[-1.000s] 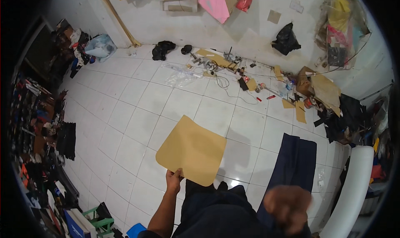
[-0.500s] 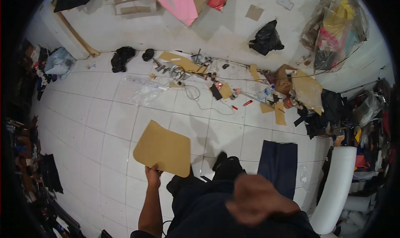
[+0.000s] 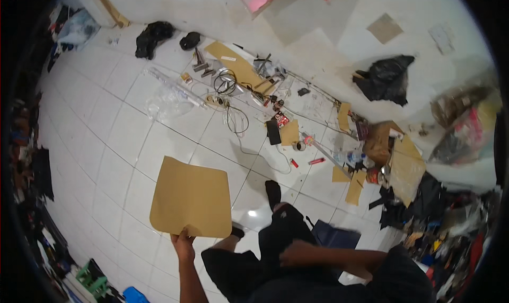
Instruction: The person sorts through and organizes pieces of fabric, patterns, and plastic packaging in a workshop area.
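My left hand (image 3: 183,245) pinches a tan cardboard sheet (image 3: 192,199) at its near edge, thumb on top. The sheet has rounded near corners and is held flat above the tiled floor, left of my legs. Nothing else touches it. My right hand (image 3: 294,254) is over my dark shorts, its forearm coming in from the right; blur and its turned angle hide the fingers. Beyond my right knee lies a folded dark blue fabric piece (image 3: 335,235) on the floor.
Along the wall lie coiled cables (image 3: 225,83), tan cardboard offcuts (image 3: 355,187), a red cutter (image 3: 316,161), a black phone-like slab (image 3: 273,132) and a cardboard box (image 3: 383,144). Black plastic bags (image 3: 386,79) hang or lie there too. Clutter piles (image 3: 456,234) line the right side.
The view has swung right and my legs have shifted into a step. My right hand has dropped from close to the camera to my lap. My left hand still holds the cardboard sheet.
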